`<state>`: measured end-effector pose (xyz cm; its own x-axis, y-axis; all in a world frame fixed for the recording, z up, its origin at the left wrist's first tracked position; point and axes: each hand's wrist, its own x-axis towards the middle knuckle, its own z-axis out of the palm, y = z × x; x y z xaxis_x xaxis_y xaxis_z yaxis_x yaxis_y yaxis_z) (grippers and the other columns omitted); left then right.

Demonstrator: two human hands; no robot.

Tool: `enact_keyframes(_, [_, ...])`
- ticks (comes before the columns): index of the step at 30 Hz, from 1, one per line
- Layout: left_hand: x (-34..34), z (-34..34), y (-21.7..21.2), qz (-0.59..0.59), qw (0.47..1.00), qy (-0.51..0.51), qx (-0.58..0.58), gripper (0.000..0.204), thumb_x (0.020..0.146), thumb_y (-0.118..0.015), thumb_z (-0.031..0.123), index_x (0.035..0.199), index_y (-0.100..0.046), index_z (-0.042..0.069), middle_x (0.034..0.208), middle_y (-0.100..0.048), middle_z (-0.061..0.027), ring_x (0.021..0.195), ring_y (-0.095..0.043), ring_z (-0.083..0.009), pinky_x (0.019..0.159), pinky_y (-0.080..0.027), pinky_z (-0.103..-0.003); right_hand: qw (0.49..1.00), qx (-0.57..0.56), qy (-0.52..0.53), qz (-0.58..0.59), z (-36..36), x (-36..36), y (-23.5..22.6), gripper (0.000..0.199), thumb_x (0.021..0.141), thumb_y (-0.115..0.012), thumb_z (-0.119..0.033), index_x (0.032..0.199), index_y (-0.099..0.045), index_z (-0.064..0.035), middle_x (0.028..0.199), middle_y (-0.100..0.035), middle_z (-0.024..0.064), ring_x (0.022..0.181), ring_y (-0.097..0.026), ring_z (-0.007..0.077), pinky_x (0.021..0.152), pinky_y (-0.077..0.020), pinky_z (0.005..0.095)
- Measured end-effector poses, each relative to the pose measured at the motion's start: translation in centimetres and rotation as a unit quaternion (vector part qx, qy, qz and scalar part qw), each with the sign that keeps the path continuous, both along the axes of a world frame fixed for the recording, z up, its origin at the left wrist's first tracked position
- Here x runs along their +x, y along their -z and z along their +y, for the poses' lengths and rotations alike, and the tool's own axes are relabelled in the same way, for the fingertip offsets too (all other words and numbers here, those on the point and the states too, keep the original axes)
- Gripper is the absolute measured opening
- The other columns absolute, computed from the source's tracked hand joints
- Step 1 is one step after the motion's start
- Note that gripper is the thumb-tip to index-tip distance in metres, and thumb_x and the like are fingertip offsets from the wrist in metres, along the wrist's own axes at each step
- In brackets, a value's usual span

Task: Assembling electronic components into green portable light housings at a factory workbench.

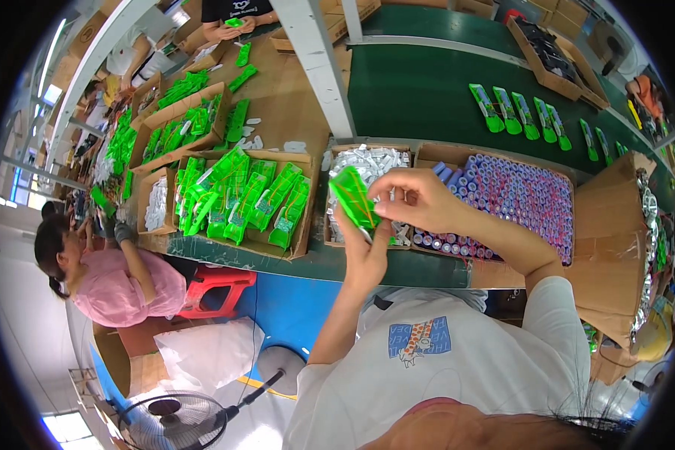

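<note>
My left hand (366, 259) grips a green plastic casing (351, 196) with thin orange wires inside, tilted up before me. My right hand (424, 201) is at the casing's right side, its thumb and fingers pinched together; whatever is between them is too small to make out. Just beyond and beneath my hands lies a cardboard box of small white parts (367, 159). To its right, a box holds many purple cylindrical battery cells (514, 199) standing on end with reddish wires among them. Left of my hands, more green casings with circuit boards (236, 199) fill an open cardboard box (256, 241).
Several green casings (523, 112) lie in a row on the green conveyor (420, 90) beyond a metal post (315, 64). A person in pink (131, 289) works at the left near a red stool (217, 289). A tall cardboard box (611, 247) stands right; a fan (172, 420) is lower left.
</note>
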<state>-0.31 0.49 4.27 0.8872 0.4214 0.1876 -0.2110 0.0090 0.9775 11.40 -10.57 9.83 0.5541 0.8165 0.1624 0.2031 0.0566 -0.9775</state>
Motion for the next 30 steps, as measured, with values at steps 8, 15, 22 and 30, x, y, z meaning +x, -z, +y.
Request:
enact_keyframes(8, [-0.4, -0.1, 0.9, 0.022, 0.999, 0.025, -0.039, 0.054, 0.094, -0.04, 0.013, 0.143, -0.018, 0.001, 0.121, -0.046, -0.0142, 0.106, -0.048, -0.0205, 0.096, -0.037, -0.036, 0.947, 0.022, 0.143, -0.287, -1.3, -3.0, 4.2, 0.017, 0.069, -0.073, -0.006, 0.071, -0.056, -0.0062, 0.065, -0.055, 0.0049, 0.051, -0.056, 0.0153, 0.043, -0.0416, 0.0279])
enact_keyframes(15, [-0.2, -0.7, 0.2, 0.062, 0.97, 0.11, -0.207, 0.042, 0.093, -0.037, -0.002, 0.13, -0.022, 0.008, 0.102, -0.048, -0.0116, 0.076, -0.053, -0.0161, 0.067, -0.051, -0.032, 0.915, -0.076, -0.028, -0.396, -4.5, 4.7, 5.4, 0.013, 0.073, -0.068, -0.013, 0.085, -0.062, -0.0087, 0.083, -0.061, 0.0075, 0.077, -0.063, 0.0271, 0.063, -0.0518, 0.0391])
enact_keyframes(22, [-0.8, -1.5, 1.1, 0.045, 0.978, 0.143, -0.145, 0.044, 0.092, -0.035, -0.005, 0.131, -0.019, 0.008, 0.098, -0.047, -0.0119, 0.069, -0.052, -0.0155, 0.061, -0.052, -0.034, 0.842, -0.412, -0.111, -0.33, -6.4, 10.6, 8.2, 0.029, 0.077, -0.07, -0.02, 0.102, -0.063, -0.0084, 0.116, -0.051, 0.0124, 0.118, -0.043, 0.0331, 0.095, -0.0411, 0.0398])
enact_keyframes(30, [-1.3, -2.0, 1.4, 0.06, 0.97, 0.152, -0.179, 0.043, 0.091, -0.035, -0.005, 0.129, -0.021, 0.008, 0.097, -0.049, -0.0113, 0.069, -0.054, -0.0156, 0.061, -0.053, -0.033, 0.831, -0.351, -0.017, -0.431, -7.0, 8.8, 5.1, 0.018, 0.083, -0.066, -0.019, 0.094, -0.06, -0.0055, 0.086, -0.062, 0.0127, 0.084, -0.062, 0.0316, 0.073, -0.05, 0.0428])
